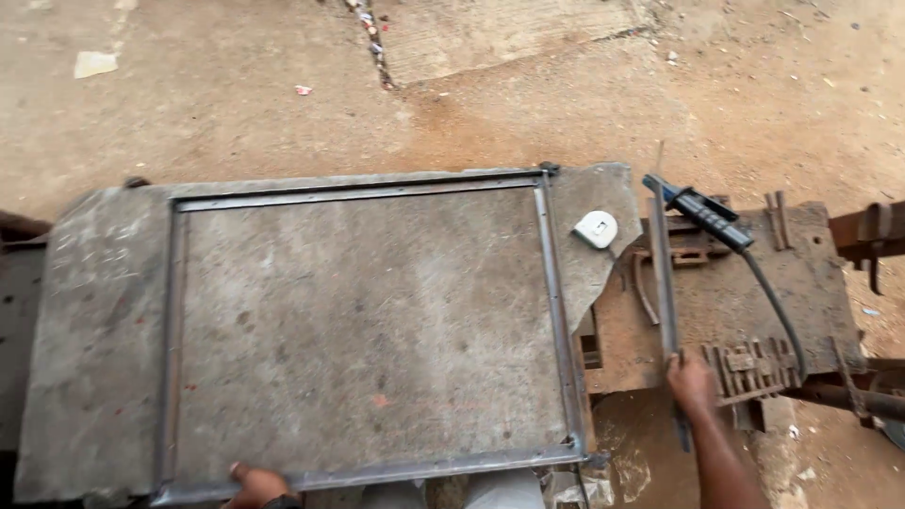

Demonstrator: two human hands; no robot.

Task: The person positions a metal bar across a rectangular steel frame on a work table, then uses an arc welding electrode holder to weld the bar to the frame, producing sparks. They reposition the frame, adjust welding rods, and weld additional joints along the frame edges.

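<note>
A rectangular frame of grey steel bars [556, 311] lies flat on a worn grey slab [94, 358]. My left hand [255, 485] rests on the frame's near bar at the bottom edge of the view, fingers curled over it. My right hand [691, 382] grips the near end of a long loose steel bar [663, 273] that lies on a rusty metal bench [811, 283] to the right of the slab. A welding electrode holder [702, 215] with a blue and black handle lies on the bench beside the bar's far end, its dark cable [778, 311] curving toward me.
A white tape measure [596, 228] sits on the slab's far right corner. Small rusty metal pieces [749, 363] lie on the bench near my right hand. Sandy, littered ground [471, 85] stretches beyond the slab. More rusty metal [872, 236] sticks out at the right edge.
</note>
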